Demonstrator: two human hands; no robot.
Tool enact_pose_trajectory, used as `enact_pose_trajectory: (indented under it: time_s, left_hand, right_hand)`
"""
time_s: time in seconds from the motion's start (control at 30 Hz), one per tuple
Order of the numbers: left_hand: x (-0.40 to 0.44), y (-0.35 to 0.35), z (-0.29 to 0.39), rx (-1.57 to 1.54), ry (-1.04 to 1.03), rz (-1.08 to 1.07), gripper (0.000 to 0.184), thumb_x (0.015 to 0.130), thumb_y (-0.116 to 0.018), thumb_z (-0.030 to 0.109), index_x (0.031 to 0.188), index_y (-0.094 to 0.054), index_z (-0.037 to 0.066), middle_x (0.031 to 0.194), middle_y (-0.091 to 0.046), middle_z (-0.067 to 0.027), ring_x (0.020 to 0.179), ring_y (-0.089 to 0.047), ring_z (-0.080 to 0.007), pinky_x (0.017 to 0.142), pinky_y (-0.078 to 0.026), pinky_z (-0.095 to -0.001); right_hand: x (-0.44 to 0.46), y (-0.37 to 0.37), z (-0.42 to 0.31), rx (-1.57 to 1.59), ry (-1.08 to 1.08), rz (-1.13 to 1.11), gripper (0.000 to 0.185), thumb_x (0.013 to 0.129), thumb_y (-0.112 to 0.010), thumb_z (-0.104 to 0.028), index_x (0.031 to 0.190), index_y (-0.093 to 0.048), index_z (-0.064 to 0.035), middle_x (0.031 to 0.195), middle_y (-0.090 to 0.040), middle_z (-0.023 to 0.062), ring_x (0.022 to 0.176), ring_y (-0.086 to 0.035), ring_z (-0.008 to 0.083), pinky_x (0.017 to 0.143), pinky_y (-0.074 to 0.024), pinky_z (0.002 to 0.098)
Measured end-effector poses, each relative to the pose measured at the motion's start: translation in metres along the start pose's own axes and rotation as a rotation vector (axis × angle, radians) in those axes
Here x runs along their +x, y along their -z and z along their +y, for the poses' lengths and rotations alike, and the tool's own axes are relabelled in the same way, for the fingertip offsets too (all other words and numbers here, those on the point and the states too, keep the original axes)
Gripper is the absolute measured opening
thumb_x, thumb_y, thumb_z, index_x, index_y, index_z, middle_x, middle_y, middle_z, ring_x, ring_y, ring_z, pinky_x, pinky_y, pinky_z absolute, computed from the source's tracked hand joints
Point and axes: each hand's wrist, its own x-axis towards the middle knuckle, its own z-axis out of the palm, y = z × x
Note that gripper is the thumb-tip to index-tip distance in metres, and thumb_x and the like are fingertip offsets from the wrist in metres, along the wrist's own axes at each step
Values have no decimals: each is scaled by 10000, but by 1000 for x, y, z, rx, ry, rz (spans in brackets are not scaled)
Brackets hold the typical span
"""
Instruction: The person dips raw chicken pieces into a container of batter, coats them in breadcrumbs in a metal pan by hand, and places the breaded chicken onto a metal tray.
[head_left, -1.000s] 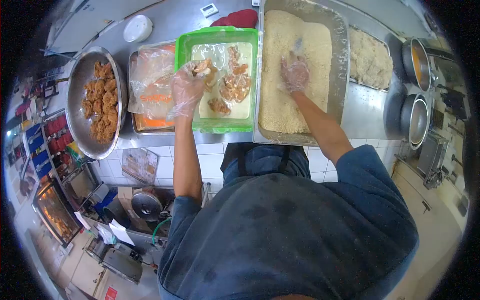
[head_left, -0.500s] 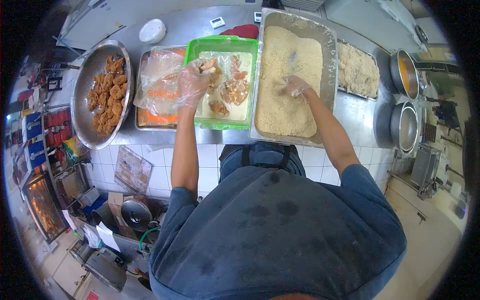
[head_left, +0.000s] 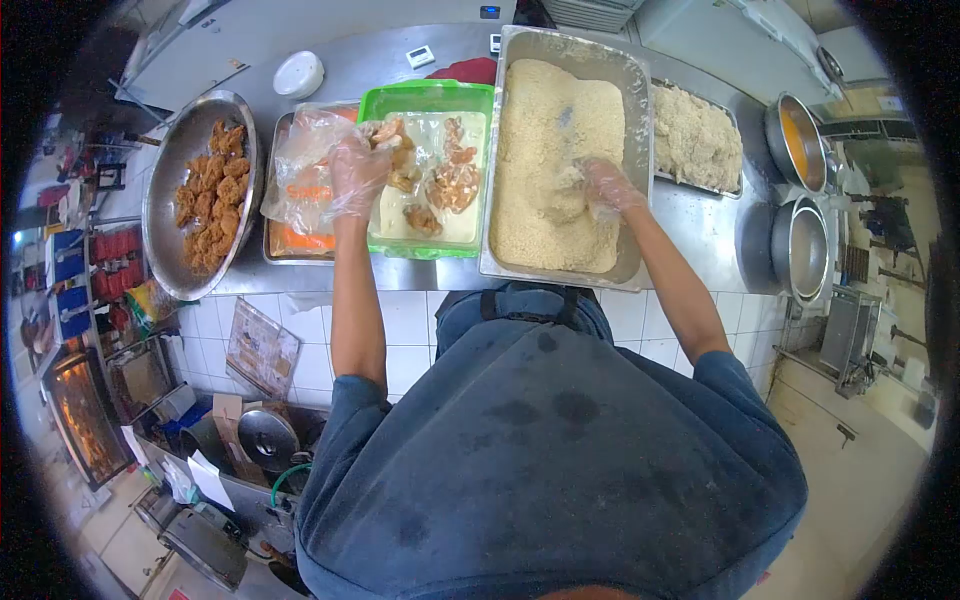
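Observation:
My left hand [head_left: 357,178], in a clear plastic glove, is closed round a piece of raw chicken [head_left: 388,131] above the left side of the green tub [head_left: 425,98]. Milky liquid and several more chicken pieces [head_left: 452,187] lie in that tub. On the other side, my gloved right hand [head_left: 612,188] is in the deep metal pan [head_left: 640,130] of pale breading flour [head_left: 540,130]. Its fingers are curled and dusted with flour. A flour-covered lump shows at the fingertips, but I cannot tell whether it is chicken or only flour.
An oval steel bowl [head_left: 152,205] of fried chicken [head_left: 215,195] stands at the left. Beside it is a tray with an orange-printed plastic bag [head_left: 300,165]. To the right are a tray of flour-coated pieces [head_left: 695,135] and two round metal bowls [head_left: 800,140]. A white lidded tub [head_left: 299,74] stands behind.
My right hand has shifted right and slightly nearer me over the flour, its fingers now curled at a floury lump. My left hand still holds the chicken. The whole view has shifted slightly.

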Motion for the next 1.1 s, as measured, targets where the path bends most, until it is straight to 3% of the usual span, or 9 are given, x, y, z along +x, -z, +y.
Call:
enact_pose_trajectory:
  time_s: [0.17,0.37,0.57,0.63,0.83,0.87,0.93,1.0,1.1]
  left_hand:
    - [-3,4,7,116,40,9,304,750,-776,253,863,-709,-22,793,-686,-261,727,-688,-390,649,-517,-472]
    - [-12,13,42,88,-44,74,308,785,-754,284,923,-727,10,799,-697,-229,720,-687,-377,649,-517,-471]
    - [-23,18,74,242,-14,18,346,811,-738,328,1033,-733,63,850,-705,-201,759,-690,-343,683,-514,-453]
    - [-23,19,81,365,105,-16,342,812,-741,303,1107,-730,129,966,-723,-173,866,-697,-350,776,-535,-446]
    - [-40,14,117,339,93,-12,346,817,-737,302,1073,-725,69,960,-709,-214,866,-692,-370,764,-524,-444]
    - [-43,11,124,388,28,21,297,839,-739,234,1031,-727,8,841,-723,-191,740,-694,-259,669,-515,-405]
    - [-43,4,109,272,28,66,288,832,-749,201,1043,-726,7,876,-737,-169,768,-703,-248,693,-525,-393]
    - [-49,-2,119,194,62,70,282,822,-760,147,1062,-725,3,919,-750,-145,812,-714,-231,739,-537,-372]
    - [-53,-12,127,211,52,69,260,853,-750,173,1032,-726,-14,892,-740,-102,755,-675,-172,677,-529,-335]
  right_hand:
    - [-5,71,-40,16,-168,-156,400,846,-697,-177,1205,-634,-13,1038,-661,226,1002,-630,370,912,-493,446]
    - [-6,99,-39,96,52,165,353,807,-633,-71,1155,-646,-16,948,-652,229,926,-624,394,880,-498,437]
    - [-5,114,-12,13,32,-34,256,839,-624,-92,1073,-638,9,965,-639,247,946,-619,391,857,-511,431]
    - [-9,116,12,529,84,213,198,875,-636,-100,1038,-633,12,957,-647,217,944,-632,338,840,-529,410]
    - [-30,182,101,766,31,235,407,897,-685,-350,1139,-639,-26,1010,-671,152,914,-661,268,841,-555,403]
    - [-42,192,123,1114,33,212,333,902,-687,-247,1165,-644,-48,1007,-671,128,940,-646,234,838,-555,383]
    - [-69,224,150,945,18,262,331,894,-703,-186,1202,-647,-78,1016,-670,123,969,-633,225,857,-546,369]
    - [-98,269,159,-92,-12,343,406,868,-728,-271,1223,-643,-93,1038,-670,159,974,-634,276,900,-529,385]
    - [-126,287,214,-136,-199,208,513,820,-745,-368,1253,-635,-117,1114,-660,194,1046,-616,336,978,-484,405]
